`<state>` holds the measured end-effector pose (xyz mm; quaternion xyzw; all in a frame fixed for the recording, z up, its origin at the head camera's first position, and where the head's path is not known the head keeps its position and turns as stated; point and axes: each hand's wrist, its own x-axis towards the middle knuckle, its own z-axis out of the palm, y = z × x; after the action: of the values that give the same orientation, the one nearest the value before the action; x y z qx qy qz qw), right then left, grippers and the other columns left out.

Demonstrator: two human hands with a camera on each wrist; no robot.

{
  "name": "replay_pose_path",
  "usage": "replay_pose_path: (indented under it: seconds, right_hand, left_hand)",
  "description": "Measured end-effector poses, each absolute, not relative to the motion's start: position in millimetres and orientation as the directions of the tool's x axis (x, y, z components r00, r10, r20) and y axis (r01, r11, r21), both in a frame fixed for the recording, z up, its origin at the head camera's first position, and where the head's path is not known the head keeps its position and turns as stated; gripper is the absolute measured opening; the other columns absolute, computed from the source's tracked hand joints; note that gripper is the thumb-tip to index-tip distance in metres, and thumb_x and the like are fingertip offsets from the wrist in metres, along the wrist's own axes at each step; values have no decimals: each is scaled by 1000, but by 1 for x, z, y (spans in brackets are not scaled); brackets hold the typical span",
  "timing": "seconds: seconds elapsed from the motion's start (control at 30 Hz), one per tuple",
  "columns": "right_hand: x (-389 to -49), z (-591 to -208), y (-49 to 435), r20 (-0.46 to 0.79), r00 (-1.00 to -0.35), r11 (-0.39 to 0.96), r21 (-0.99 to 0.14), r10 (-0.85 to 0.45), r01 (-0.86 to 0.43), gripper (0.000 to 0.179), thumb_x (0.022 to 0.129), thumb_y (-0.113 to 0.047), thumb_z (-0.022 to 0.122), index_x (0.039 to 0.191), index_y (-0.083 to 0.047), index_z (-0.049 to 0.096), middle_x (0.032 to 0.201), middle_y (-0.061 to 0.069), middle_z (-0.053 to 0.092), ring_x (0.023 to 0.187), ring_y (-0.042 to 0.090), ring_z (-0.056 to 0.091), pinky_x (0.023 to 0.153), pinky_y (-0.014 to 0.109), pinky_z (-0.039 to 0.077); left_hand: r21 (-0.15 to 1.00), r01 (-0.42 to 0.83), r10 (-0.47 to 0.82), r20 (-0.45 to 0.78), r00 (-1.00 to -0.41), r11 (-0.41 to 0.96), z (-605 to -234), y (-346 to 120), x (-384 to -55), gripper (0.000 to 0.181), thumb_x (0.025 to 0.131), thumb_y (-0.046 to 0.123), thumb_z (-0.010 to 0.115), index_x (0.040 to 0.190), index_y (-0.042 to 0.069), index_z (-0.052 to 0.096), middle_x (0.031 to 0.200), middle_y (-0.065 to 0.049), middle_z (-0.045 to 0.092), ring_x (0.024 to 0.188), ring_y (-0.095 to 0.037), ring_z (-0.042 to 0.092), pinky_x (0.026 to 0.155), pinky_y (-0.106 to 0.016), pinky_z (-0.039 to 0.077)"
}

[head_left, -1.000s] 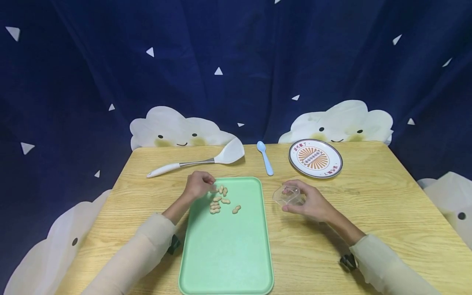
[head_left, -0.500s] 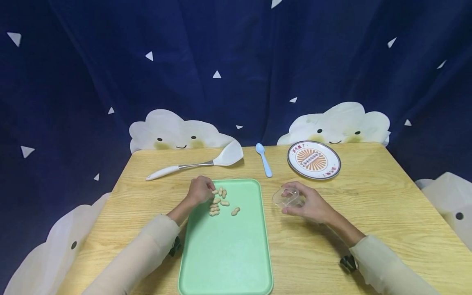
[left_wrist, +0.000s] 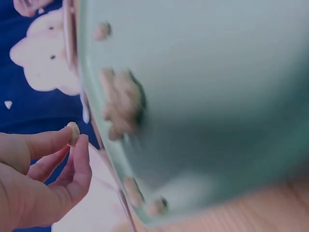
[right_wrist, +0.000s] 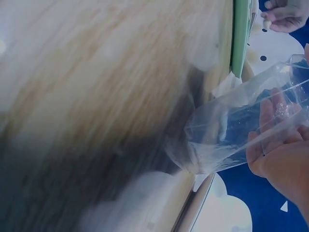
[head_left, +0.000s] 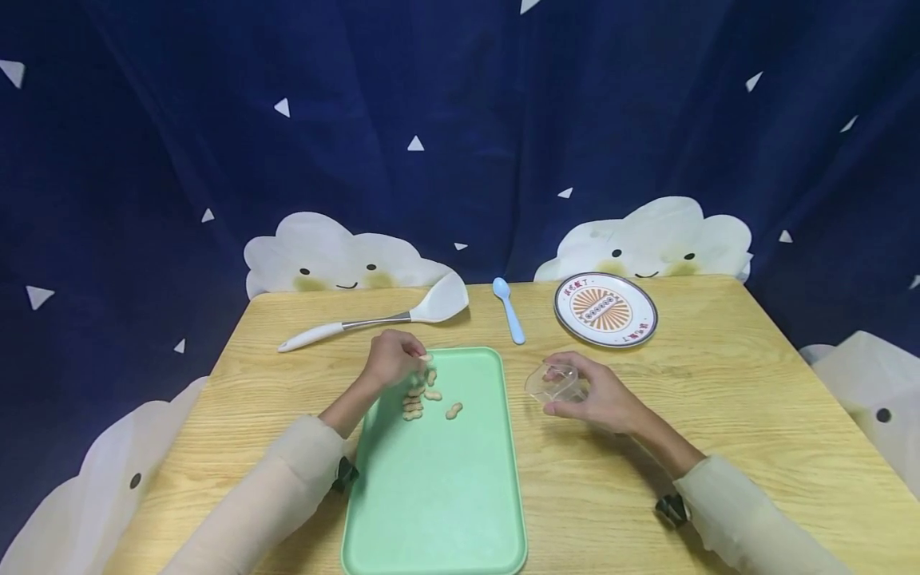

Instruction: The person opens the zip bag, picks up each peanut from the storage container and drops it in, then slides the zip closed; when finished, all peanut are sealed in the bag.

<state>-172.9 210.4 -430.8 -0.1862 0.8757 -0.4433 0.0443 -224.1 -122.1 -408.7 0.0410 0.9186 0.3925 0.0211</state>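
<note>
Over the far left corner of the green tray (head_left: 438,487), my left hand (head_left: 391,359) pinches a peanut (left_wrist: 73,134) between thumb and fingertips, raised off the tray. Several unshelled peanuts (head_left: 413,405) lie grouped below that hand, and a single peanut (head_left: 454,410) lies apart to their right. To the right of the tray, my right hand (head_left: 602,399) holds a clear see-through cup (head_left: 549,385) above the table, its fingers and thumb round the sides. The cup (right_wrist: 219,130) is tilted, its mouth towards the tray; I see no peanut inside.
Behind the tray lie a white spatula (head_left: 441,299) with a metal shank and a light blue spoon (head_left: 509,310). A round patterned plate (head_left: 606,310) sits at the back right of the wooden table (head_left: 719,383). A dark blue curtain (head_left: 503,120) hangs behind.
My left hand closed its fingertips on a peanut at the group's far end and lifted it slightly off the tray. The right hand with the cup stayed nearly still.
</note>
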Motion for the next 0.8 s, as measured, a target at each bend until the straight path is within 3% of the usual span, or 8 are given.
replay_pose_path:
  seconds: [0.27, 0.53, 0.8]
  right_hand:
    - [-172, -430, 207, 93, -924, 532, -794, -370, -293, 65, 71, -34, 82, 127, -17, 54, 108, 0, 67, 109, 27, 58, 96, 50, 39]
    - [-173, -430, 204, 107, -923, 542, -783, -369, -307, 64, 71, -36, 83, 125, -18, 55, 106, -1, 67, 108, 24, 59, 97, 52, 40]
    - [-172, -429, 201, 106, -916, 542, -777, -387, -319, 66, 71, -34, 83, 127, -16, 54, 107, 0, 67, 106, 25, 60, 91, 45, 43]
  left_hand:
    - [795, 130, 184, 23, -983, 592, -397, -88, -215, 6, 80, 5, 73, 86, 4, 73, 80, -7, 70, 71, -13, 62, 63, -23, 50]
    - [891, 140, 240, 36, -970, 432, -390, -54, -208, 15, 81, 4, 72, 95, -1, 71, 84, -11, 72, 71, -12, 65, 64, -21, 53]
    - [903, 156, 321, 22, -947, 400, -384, -20, -197, 9, 81, 7, 73, 89, 3, 73, 81, -8, 71, 65, -5, 60, 59, -19, 49]
